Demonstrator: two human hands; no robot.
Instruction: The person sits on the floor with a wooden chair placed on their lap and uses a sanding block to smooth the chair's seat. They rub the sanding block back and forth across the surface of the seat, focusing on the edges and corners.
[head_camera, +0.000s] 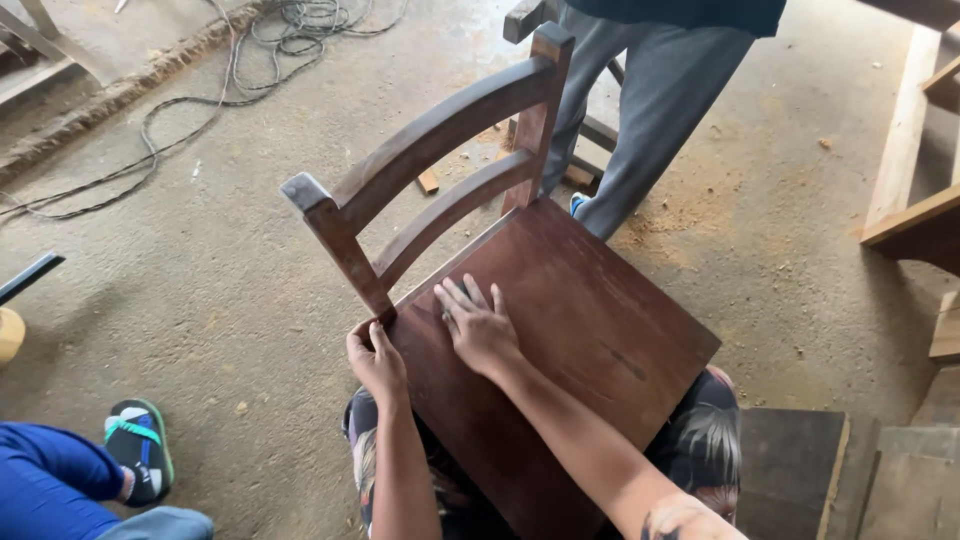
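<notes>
**A:** What are the hands doing?

**B:** The left hand (376, 362) is wrapped around the base of the chair's near back post, fingers closed on the wood right where the post meets the seat corner. The right hand (478, 326) lies flat and open on the seat, palm down, fingers spread and pointing toward the backrest. It grips nothing; it only presses on the surface just beside the left hand.

**A:** And the chair itself?

**B:** It is a dark brown wooden chair (560, 300), resting across the person's lap and tilted, with the seat facing up toward the camera. The seat is a flat, roughly square panel of reddish-brown wood with a dull, worn finish, pale scuffs and one short dark mark near the middle. The backrest has two curved horizontal slats between two square posts; the post tops look greyish and dusty.

**A:** What surrounds it?

**B:** A dusty concrete floor (230, 290) with scattered sawdust. Another person in grey trousers (640, 110) stands just beyond the chair's far post. At lower left, someone's leg in blue cloth and a foot in a green-strapped sandal (140, 450). Black cables (250, 60) trail across the floor at upper left, and pale wooden planks (905, 130) line the right edge.
</notes>
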